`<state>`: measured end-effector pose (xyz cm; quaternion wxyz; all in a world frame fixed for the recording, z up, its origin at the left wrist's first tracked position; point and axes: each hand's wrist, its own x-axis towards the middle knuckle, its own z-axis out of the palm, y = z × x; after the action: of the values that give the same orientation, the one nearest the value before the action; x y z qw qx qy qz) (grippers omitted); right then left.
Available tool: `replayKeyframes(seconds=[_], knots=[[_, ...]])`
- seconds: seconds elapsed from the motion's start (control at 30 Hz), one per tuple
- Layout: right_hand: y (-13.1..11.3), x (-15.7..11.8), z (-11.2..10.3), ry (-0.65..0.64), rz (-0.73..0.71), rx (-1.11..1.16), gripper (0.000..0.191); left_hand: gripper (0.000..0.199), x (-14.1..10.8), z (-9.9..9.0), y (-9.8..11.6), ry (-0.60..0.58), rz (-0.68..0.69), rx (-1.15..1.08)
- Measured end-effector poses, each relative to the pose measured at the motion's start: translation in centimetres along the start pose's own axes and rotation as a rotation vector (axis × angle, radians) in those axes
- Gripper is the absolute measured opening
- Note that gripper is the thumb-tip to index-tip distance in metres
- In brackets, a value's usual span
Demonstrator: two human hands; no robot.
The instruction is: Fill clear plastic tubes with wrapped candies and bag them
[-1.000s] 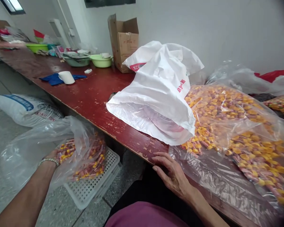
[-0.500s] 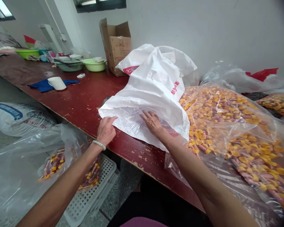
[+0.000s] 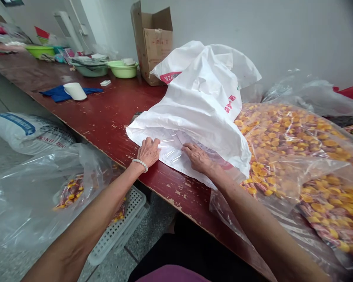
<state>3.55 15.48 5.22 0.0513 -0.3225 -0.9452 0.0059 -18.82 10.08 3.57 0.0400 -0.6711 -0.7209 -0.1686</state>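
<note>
— Red bench (image 3: 102, 125) along a pale wall, front edge running diagonally, paint chipped. Open room?

— Bare stretch left of the white sack (image 3: 194, 102), reaching to the blue cloth (image 3: 54, 94) and white cup (image 3: 75, 91). Narrow red strip between sack mouth and front edge. Carton (image 3: 159, 47) behind. Clear bag of orange-capped pieces (image 3: 270, 141) close on the right; tight that side.

— Sack's position?

— On the bench ahead of the person, mouth facing the front edge, clear plastic (image 3: 174, 156) showing in it.

— Left hand (image 3: 150, 151)?

— At the left part of the mouth, fingers curled downward beside the clear plastic. Cannot tell whether anything is pinched.

— Right hand (image 3: 197, 157)?

— At the mouth too, fingers bent, pointing inward. Grip cannot be told. Clear plastic lies between both hands.
</note>
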Motion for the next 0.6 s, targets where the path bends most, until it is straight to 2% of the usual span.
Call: replayKeyframes(seconds=[0.1, 0.23, 0.33, 0.4, 0.5, 0.6], knots=[[-0.3, -0.9, -0.5, -0.006, 0.083, 0.089, 0.047, 0.025, -0.6, 0.2, -1.3, 0.079, -0.047, -0.224], [-1.5, -0.5, -0.6, 0.027, 0.244, 0.071, 0.027, 0.027, -1.3, 0.4, -2.3, 0.243, -0.286, -0.750], [-1.9, 0.2, -0.4, 0.048, 0.342, 0.034, 0.032, 0.034, -1.9, -0.3, -2.6, 0.318, -0.482, -1.294], [-1.8, 0.5, -0.3, 0.067, 0.393, 0.033, 0.039, 0.036, -2.5, -1.1, -2.8, 0.311, -0.548, -1.545], [-1.8, 0.2, -0.4, 0.143, 0.412, 0.138, 0.043, 0.037, -3.6, -2.1, -2.8, 0.258, -0.569, -1.718], [-2.3, -0.6, -0.2, 0.231, 0.416, 0.286, 0.046, 0.038, -4.6, -2.4, -2.3, 0.234, -0.558, -1.718]])
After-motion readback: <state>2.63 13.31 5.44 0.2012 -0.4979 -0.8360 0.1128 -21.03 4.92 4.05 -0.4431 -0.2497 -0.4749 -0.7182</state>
